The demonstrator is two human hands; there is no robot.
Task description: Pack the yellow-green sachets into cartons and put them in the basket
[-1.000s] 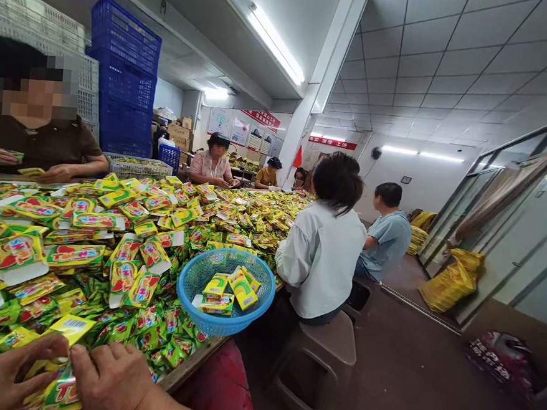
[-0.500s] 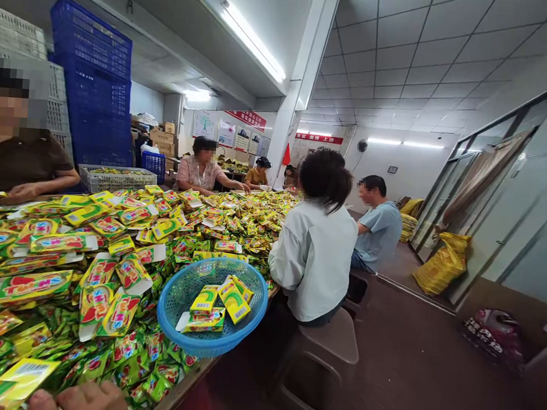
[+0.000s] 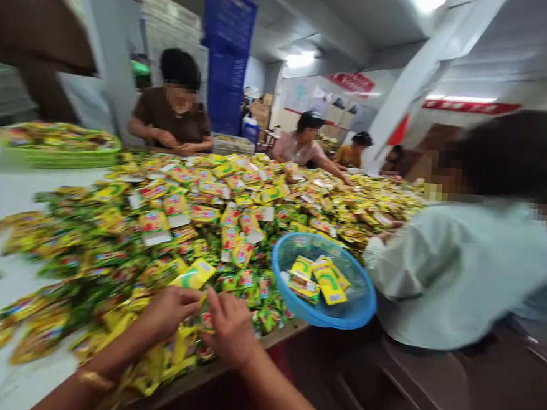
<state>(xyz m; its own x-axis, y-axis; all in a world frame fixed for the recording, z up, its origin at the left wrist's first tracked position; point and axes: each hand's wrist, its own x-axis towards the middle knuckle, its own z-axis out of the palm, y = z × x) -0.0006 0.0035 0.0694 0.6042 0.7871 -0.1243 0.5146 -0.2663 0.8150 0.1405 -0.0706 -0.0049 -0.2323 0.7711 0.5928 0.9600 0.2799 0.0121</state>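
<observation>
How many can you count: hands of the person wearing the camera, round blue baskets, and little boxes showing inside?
Hands: 2 (left hand, right hand)
Round blue basket: 1
Boxes showing in it: 4; any underneath are hidden
Total: 7

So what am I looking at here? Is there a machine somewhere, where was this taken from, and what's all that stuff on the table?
There is no machine: the left hand and right hand are a person's own, bare. One camera, worn on that person's head, looks forward and down. On the white table lies a big heap of small yellow and green packs. A blue basket at the near edge holds a few yellow boxes. The fingertips of both hands meet at something small, with a yellow box just beyond; blur hides exactly what each hand grips. A co-worker in a pale top sits to the right.
</observation>
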